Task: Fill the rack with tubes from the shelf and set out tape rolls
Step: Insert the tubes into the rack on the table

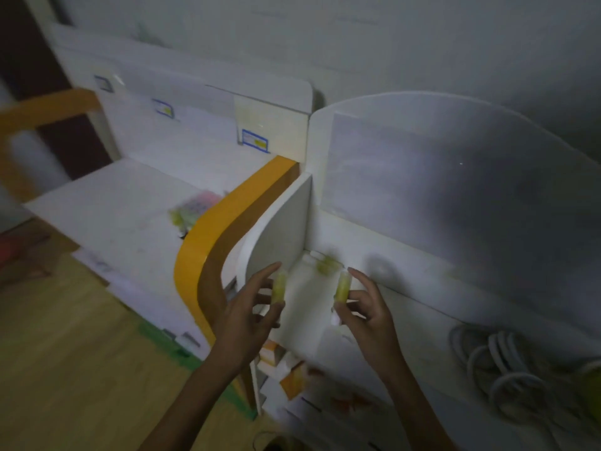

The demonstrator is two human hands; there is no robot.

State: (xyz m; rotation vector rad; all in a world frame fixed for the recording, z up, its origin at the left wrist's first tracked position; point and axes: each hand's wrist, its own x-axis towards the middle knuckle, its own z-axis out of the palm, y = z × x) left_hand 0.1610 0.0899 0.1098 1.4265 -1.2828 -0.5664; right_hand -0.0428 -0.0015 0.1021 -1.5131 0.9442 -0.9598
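Pulling tubes off shelf (406,307): left hand (247,314) and right hand (364,307) each pinching one yellow tube; rack next, not visible, more tubes (327,265) at 12 o'clock.

Single head-worn view, angled down and forward, close above white shelf (325,340), blurred, dim

Glossy white shelf (136,203), wood-grain floor (81,336)

Left hand (247,307) and right hand (364,307) each hold one tube (279,288) (343,286) over the shelf (302,307). More tubes (327,264) lie behind them at the shelf's back. Tape rolls (497,362) lie on the tabletop (422,320) far right. A rack (192,208) sits on the left tabletop, beyond the curved divider (208,249).
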